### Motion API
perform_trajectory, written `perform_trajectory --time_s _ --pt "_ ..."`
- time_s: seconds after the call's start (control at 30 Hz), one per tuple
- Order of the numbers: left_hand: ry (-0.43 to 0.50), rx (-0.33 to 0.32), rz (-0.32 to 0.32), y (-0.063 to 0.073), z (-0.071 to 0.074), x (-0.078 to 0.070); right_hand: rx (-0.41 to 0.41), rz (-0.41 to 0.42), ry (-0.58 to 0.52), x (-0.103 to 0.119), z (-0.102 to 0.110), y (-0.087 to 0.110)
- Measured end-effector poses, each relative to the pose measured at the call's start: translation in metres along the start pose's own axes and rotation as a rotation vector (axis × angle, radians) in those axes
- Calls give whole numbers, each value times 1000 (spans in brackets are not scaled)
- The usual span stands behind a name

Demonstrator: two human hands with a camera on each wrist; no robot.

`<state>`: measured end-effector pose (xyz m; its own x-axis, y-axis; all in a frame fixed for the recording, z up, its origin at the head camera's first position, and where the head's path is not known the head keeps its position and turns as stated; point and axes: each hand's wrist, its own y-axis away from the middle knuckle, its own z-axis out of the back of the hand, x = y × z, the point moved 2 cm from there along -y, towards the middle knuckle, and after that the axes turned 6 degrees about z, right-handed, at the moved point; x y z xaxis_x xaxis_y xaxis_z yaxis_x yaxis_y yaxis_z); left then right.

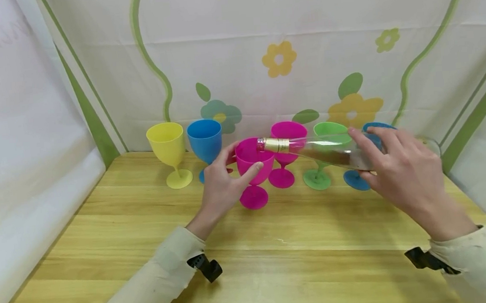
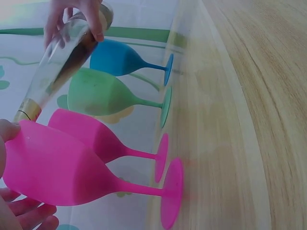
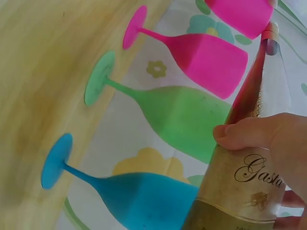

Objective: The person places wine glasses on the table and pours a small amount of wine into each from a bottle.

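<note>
My left hand [image 1: 221,181] holds the bowl of the front pink goblet [image 1: 254,169], thumb on the near side and fingers behind. This goblet stands upright. My right hand [image 1: 411,171] grips a clear glass wine bottle [image 1: 320,152] round its body and tips it to the left, nearly level. The bottle's gold and red neck [image 1: 273,144] lies at the goblet's mouth. In the right wrist view a pale label [image 3: 240,177] reads "Gasta", and dark reddish liquid shows inside the glass. A second pink goblet [image 1: 288,131] stands just behind, overlapped by the bottle.
A yellow goblet [image 1: 167,143] and a blue goblet [image 1: 205,140] stand at the left. Under the bottle's body are a green goblet [image 2: 100,93] and another blue goblet [image 2: 117,57]. All stand on a wooden table [image 1: 252,274] before a flower-printed cloth [image 1: 225,38].
</note>
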<state>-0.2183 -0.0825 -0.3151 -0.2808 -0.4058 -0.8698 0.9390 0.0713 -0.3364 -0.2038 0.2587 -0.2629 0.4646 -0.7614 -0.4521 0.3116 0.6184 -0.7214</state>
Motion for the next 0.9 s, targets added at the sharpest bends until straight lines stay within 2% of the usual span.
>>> perform_trajectory --time_s 0.33,0.57,0.9 --pt "1 2 6 0 2 1 59 -48 -110 10 -8 7" --pt "17 0 7 -2 3 1 112 -114 -171 16 -11 9" --pt "-3 2 10 -1 4 0 120 -183 -232 30 -21 9"
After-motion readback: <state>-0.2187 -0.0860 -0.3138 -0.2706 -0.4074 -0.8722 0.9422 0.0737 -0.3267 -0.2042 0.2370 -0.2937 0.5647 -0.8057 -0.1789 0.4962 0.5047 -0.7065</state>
